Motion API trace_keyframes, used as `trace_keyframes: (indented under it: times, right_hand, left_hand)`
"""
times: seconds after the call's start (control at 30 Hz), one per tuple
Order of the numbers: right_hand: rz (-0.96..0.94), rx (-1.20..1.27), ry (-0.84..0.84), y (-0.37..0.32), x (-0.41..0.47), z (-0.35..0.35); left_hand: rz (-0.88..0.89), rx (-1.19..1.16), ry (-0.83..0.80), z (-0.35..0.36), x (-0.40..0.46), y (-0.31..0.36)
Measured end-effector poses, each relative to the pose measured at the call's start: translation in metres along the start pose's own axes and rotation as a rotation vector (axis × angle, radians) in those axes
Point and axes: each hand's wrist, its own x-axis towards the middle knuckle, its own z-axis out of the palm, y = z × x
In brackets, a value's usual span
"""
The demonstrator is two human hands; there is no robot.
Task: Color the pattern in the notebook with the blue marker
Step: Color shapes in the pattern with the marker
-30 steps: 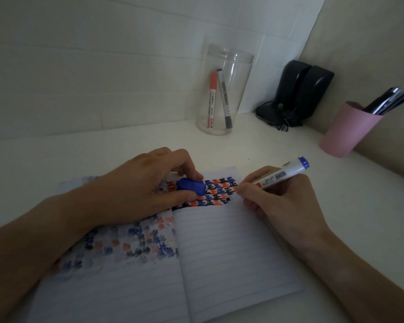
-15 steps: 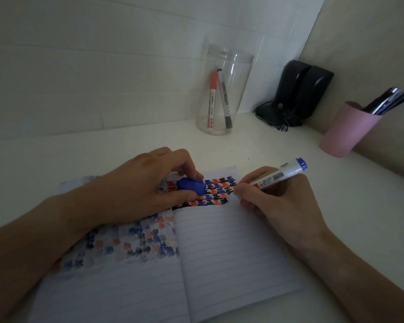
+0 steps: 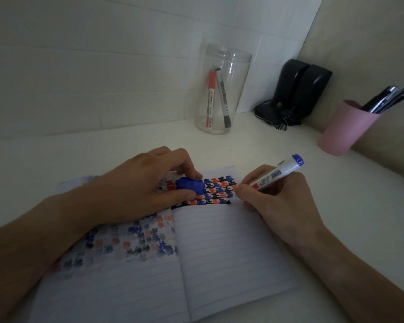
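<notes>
An open lined notebook [image 3: 231,248] lies on the white desk. A blue, red and black pattern [image 3: 219,191] fills the top of its right page; faded bleed-through marks cover the left page. My right hand [image 3: 275,199] grips the blue marker [image 3: 278,174] like a pen, its tip hidden behind my fingers at the pattern's right edge. My left hand [image 3: 145,185] rests on the left page and pinches the blue marker cap [image 3: 190,185].
A clear jar [image 3: 222,89] with a red and a black marker stands at the back. Black speakers [image 3: 299,92] sit in the corner. A pink cup [image 3: 345,127] of pens stands at the right by the wall.
My right hand with the marker has shifted slightly left and down along the pattern's right edge. My left hand and the cap have stayed still.
</notes>
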Motion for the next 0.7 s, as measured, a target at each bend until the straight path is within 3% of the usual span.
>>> trace_keyframes:
  times: [0.13,0.27,0.43,0.6,0.7]
  right_hand:
    - [-0.026,0.074,0.008,0.0,0.0,-0.001]
    - [-0.093,0.389,0.118,-0.003,0.005,-0.01]
    - [0.068,0.714,-0.084,-0.004,0.003,-0.003]
    - [0.12,0.725,-0.069,-0.005,0.002,0.001]
    - [0.096,0.707,-0.045,-0.001,0.002,0.0]
  left_hand:
    - [-0.002,0.013,0.004,0.0,0.0,-0.001]
    - [0.002,0.018,-0.01,0.001,0.001,-0.002]
    - [-0.006,0.011,0.014,0.001,0.0,0.002]
    - [-0.031,0.022,0.023,0.0,-0.001,0.006]
    - [-0.051,0.055,0.124,0.0,-0.002,0.005]
